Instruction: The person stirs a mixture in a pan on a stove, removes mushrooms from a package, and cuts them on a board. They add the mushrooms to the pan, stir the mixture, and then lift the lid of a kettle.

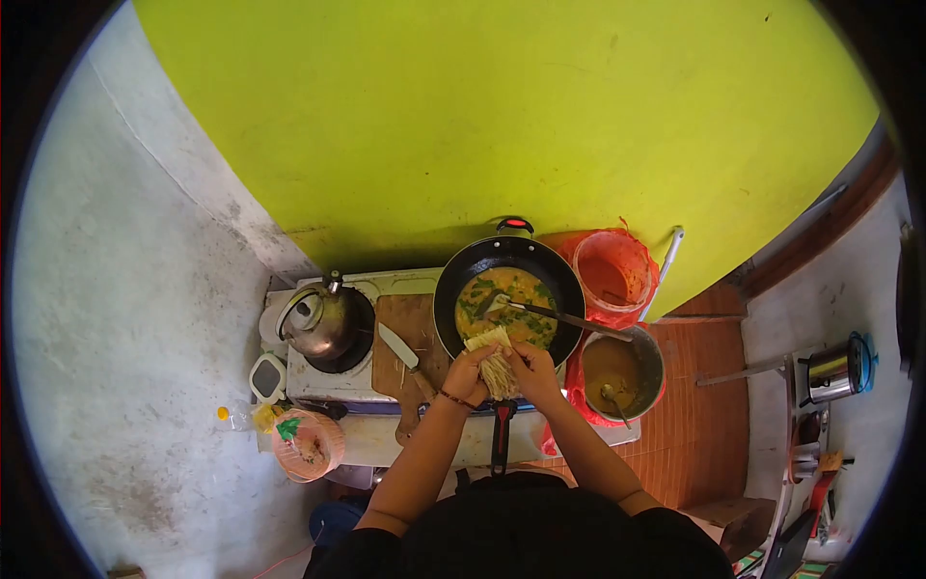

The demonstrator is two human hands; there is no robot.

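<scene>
A bundle of pale, thin strands [496, 372], which looks like enoki mushrooms, spans my two hands above the wok's near rim. My left hand [466, 376] grips its left side, fingers closed. On its right side, my right hand [532, 372] pinches the strands. Behind them sits the black wok [446, 289] on the stove, holding yellowish broth with green pieces [516, 282]. A spatula [550, 314] rests in the wok, its handle leaning over the right rim. The wok's handle [501, 439] points toward my body, below the hands.
Left of the wok, a knife [398, 344] lies on a wooden cutting board [391, 311]. A metal kettle [326, 323] occupies the left burner. At right stand a red-lined bucket [612, 267] and a pot [656, 376] with brownish liquid and a spoon. A pink basket [323, 434] is front left.
</scene>
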